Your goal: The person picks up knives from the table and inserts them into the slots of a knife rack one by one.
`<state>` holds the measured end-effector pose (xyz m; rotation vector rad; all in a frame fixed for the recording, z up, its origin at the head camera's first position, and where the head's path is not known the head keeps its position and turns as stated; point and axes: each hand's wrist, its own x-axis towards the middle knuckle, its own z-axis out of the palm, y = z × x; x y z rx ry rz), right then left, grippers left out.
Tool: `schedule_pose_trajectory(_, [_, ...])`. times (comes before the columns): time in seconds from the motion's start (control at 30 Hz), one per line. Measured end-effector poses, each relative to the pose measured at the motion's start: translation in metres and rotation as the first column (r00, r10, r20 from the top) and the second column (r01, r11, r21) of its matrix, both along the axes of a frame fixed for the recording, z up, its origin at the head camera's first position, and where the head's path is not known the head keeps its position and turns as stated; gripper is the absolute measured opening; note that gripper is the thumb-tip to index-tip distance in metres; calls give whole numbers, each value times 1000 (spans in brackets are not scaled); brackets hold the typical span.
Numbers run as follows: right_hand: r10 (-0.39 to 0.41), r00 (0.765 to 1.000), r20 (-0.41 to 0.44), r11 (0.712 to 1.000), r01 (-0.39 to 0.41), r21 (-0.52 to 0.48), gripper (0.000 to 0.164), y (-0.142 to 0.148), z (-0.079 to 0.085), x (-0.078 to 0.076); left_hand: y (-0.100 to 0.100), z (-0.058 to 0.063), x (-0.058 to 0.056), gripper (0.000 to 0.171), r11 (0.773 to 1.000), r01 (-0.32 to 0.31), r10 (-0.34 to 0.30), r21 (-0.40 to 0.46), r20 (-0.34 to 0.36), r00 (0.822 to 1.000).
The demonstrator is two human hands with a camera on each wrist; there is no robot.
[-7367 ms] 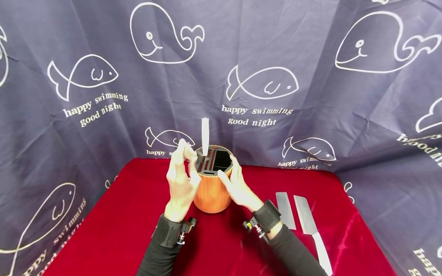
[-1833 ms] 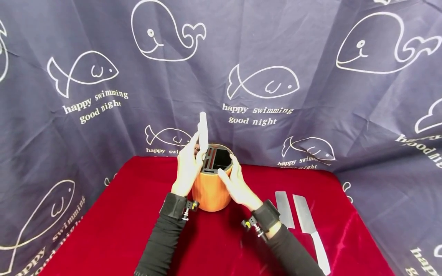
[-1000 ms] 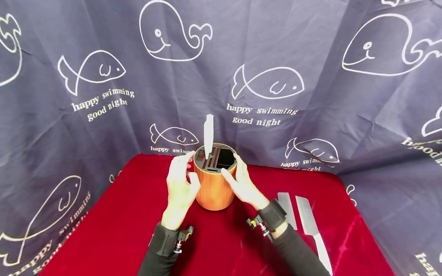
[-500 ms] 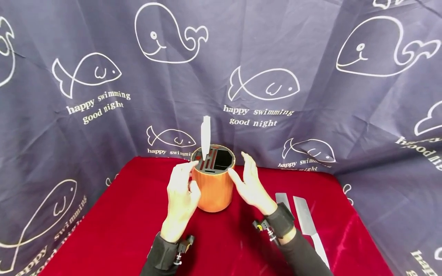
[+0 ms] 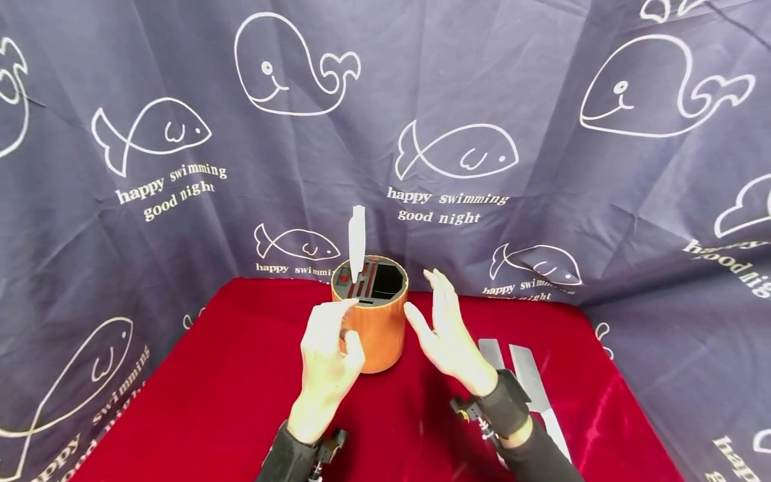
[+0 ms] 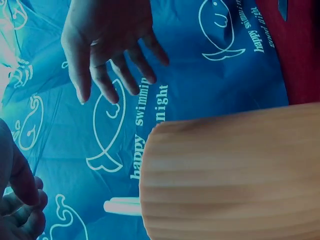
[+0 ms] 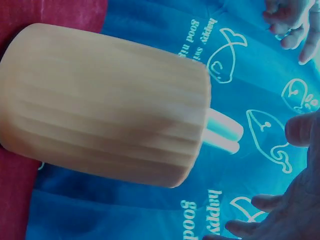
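A round wooden knife block (image 5: 382, 338) stands upright on the red cloth, its black top cut with slots and a wide dark opening. White knife handles (image 5: 357, 234) rise from its left part; two side by side show in the right wrist view (image 7: 222, 132). My left hand (image 5: 328, 361) is at the block's front left, fingers loosely bent and holding nothing, fingertips overlapping the front rim in the head view. To the block's right, my right hand (image 5: 448, 338) has its fingers extended and spread, its thumb near the block's side.
On the right of the red cloth (image 5: 199, 402) lie a cleaver (image 5: 530, 375) with a white handle and a second broad blade (image 5: 490, 351), partly hidden by my right wrist. Behind the block hangs a blue-grey curtain (image 5: 373, 87) with white fish and whale drawings.
My left hand has let go of a white knife handle and come down to the block's front. My right hand has left the block's rim and moved right. Two handles now show.
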<state>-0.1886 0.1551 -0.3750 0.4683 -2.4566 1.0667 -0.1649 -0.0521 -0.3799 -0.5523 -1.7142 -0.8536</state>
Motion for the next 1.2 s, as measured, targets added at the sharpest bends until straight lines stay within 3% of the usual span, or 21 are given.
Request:
schedule_pose_trajectory(0.27, [20,996,-83,1000,-20,-3,68,3,11,17,5,-2,8,40,999,17,-18,-30,-29,999])
schedule_pose_trajectory(0.8, [-30,988,-150,995,44,88,74,16,15,44,18,-12,22,48,989,101,-105,-103,-31,994])
schedule_pose_trajectory(0.93, [-26,986,-163,994,43,103,74,17,16,49,20,-14,23,47,988,102,-105,-117,-18,994])
schedule_pose_trajectory(1.2, [-31,983,-183,993,51,110,76,22,14,59,26,-17,28,39,982,91,-102,-168,-59,993])
